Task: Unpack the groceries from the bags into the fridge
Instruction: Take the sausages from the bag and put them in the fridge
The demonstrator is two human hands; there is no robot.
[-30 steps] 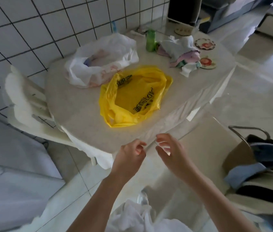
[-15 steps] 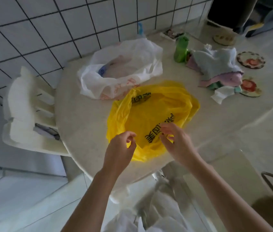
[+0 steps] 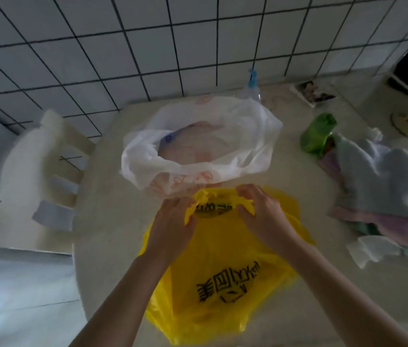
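Yellow bag (image 3: pixel 223 279) lies flat on table (image 3: pixel 112 246), long axis 6–12 o'clock, mouth at 12, toward the white bag (image 3: pixel 198 149). Black print on it, crumpled at the mouth. Contents can't be seen. Left hand (image 3: pixel 172 229) and right hand (image 3: pixel 263 216) each pinch bunched plastic at the mouth, fingers curled. White bag at 12, mouth open, something pinkish inside, unclear what. Green bottle (image 3: pixel 319 132) and cloths (image 3: pixel 383 181) at 2 o'clock. White chair (image 3: pixel 32 176) at 9.
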